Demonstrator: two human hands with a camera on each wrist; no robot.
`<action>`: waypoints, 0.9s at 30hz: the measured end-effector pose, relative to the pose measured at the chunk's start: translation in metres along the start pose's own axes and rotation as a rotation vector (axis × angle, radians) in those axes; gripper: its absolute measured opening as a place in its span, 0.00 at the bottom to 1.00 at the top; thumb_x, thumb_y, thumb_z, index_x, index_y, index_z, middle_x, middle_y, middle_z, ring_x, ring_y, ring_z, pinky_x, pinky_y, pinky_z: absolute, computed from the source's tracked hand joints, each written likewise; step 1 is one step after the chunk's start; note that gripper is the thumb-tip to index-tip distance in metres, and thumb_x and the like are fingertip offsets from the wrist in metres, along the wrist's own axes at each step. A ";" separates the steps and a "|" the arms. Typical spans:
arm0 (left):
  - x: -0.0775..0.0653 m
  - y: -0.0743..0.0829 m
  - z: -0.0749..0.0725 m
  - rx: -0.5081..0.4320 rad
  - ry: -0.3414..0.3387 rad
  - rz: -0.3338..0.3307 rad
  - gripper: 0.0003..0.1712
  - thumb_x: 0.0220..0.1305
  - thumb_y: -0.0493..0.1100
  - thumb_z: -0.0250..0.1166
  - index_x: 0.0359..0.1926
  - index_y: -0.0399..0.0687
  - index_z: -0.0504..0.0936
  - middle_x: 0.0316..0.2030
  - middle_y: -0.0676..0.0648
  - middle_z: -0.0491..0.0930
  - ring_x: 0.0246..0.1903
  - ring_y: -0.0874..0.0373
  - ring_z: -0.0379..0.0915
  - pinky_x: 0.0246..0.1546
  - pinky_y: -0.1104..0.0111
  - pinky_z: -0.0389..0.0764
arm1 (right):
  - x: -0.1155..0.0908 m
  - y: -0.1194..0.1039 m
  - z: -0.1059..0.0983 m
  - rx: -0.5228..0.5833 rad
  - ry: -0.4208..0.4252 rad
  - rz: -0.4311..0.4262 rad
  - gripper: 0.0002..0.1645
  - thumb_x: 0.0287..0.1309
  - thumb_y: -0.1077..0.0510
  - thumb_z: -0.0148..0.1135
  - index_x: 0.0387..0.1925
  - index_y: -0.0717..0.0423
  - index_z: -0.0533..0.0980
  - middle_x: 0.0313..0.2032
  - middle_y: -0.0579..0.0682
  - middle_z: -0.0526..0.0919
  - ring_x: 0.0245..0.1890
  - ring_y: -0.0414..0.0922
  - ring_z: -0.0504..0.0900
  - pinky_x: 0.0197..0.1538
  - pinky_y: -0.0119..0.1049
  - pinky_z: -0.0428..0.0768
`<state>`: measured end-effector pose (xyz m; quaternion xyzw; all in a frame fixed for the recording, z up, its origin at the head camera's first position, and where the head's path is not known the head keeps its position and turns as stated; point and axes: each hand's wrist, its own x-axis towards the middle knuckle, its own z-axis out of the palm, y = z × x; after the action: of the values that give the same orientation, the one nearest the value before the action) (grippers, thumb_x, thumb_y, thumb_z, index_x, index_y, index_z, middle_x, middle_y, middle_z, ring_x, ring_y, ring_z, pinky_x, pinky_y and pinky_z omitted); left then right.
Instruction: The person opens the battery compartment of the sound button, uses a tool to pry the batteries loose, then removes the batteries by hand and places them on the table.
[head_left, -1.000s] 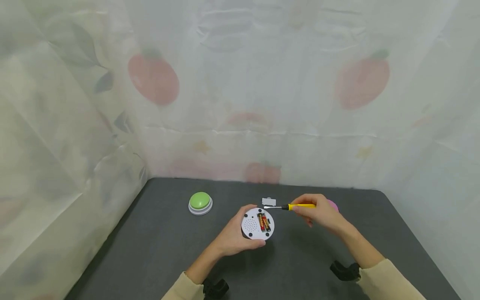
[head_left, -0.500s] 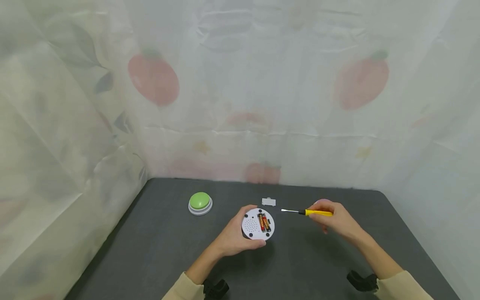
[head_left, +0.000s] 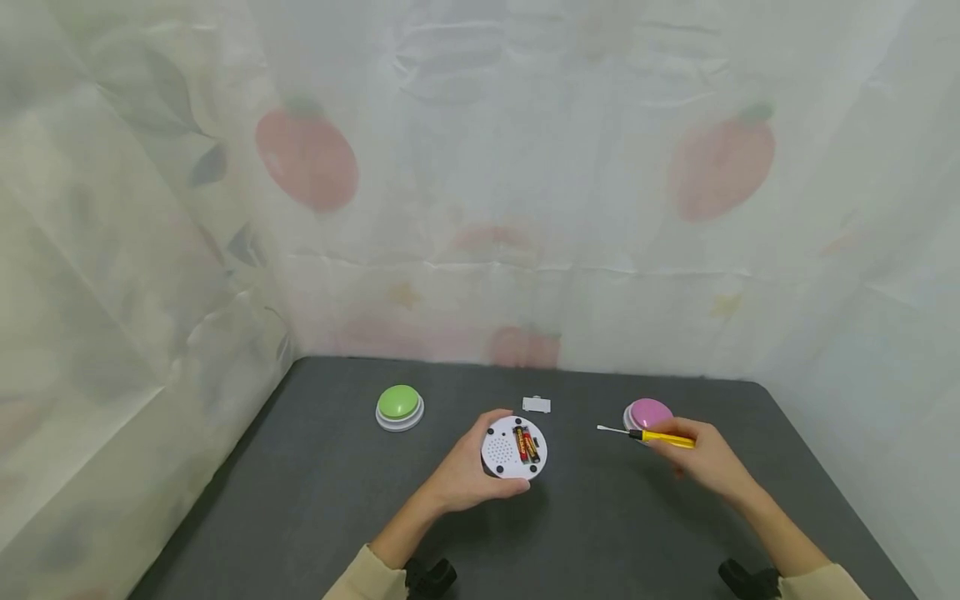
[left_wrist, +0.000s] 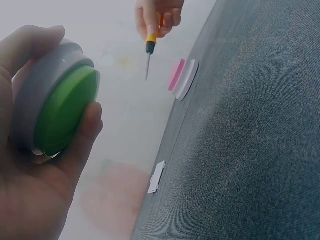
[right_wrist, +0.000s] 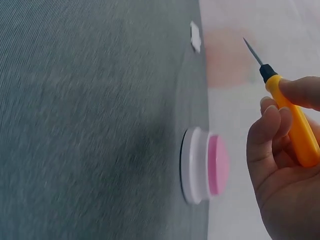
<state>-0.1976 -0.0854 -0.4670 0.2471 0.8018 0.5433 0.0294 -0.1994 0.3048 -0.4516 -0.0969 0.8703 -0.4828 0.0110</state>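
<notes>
My left hand (head_left: 467, 473) grips a round white push-button buzzer (head_left: 498, 462), its underside tilted up toward the head camera. Two red-and-black batteries (head_left: 526, 444) sit in its uncovered battery slot. The left wrist view shows this buzzer's green dome (left_wrist: 65, 110) facing away from the palm. Between thumb and fingers, my right hand (head_left: 708, 460) holds a screwdriver (right_wrist: 295, 125) with a yellow handle, its metal shaft pointing left. That hand hovers just in front of a pink-topped buzzer (head_left: 649, 412). Behind the held buzzer lies a small white battery cover (head_left: 536, 405).
Another green-topped buzzer (head_left: 399, 403) stands at the back left of the dark grey table (head_left: 322, 500). A pale printed curtain (head_left: 480, 167) hangs along the table's back and sides.
My right hand has moved right with the screwdriver, away from the held buzzer, and the pink buzzer shows more fully. The left hand and its buzzer stay almost still.
</notes>
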 end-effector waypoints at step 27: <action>-0.001 0.000 0.000 -0.003 0.004 -0.008 0.55 0.45 0.52 0.83 0.72 0.62 0.63 0.53 0.54 0.76 0.47 0.59 0.73 0.48 0.65 0.73 | -0.017 0.054 -0.046 -0.273 0.337 0.069 0.25 0.72 0.49 0.60 0.55 0.68 0.77 0.42 0.64 0.81 0.22 0.44 0.78 0.27 0.34 0.76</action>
<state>-0.1970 -0.0859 -0.4670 0.2428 0.8021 0.5447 0.0301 -0.1959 0.3744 -0.4733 0.0143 0.9199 -0.3691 -0.1314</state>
